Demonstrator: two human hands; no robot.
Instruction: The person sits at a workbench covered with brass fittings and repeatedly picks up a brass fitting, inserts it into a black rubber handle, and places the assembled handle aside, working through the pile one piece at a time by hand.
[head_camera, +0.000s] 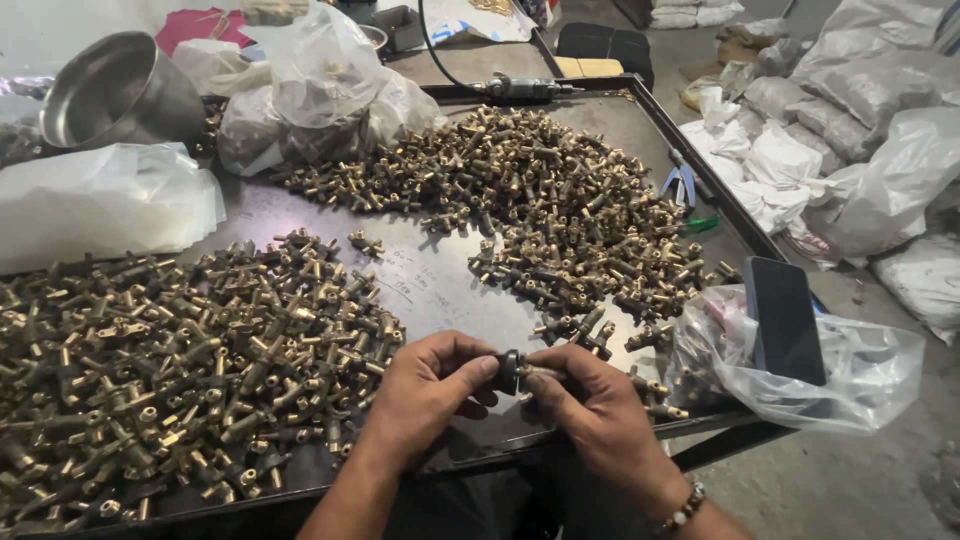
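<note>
Two bare hands are shown meeting above the near edge of the bench, a dark metal tray-like surface with a raised rim. The left hand is clenched, its thumb and fingertips closed on a small dark ring-shaped part. The right hand, with a beaded bracelet at the wrist, is pinched on a short brass fitting that touches the dark part; both pieces are held between the two grips, just above the near edge and clear of the surface. A broad heap of brass fittings is spread over the near left corner, just beside the left hand. A second heap of brass fittings is seen across the middle and toward the far right edge, with a few strays lying close to the right hand. A clear plastic bag is draped over the near right corner, and a dark phone is resting on it. A steel bowl is tilted at the far left corner, with white and clear plastic bags beside it. A power tool with a black cable is laid along the far edge, and blue-handled pliers are set near the right edge. White sacks are piled on the floor beyond the right edge.
</note>
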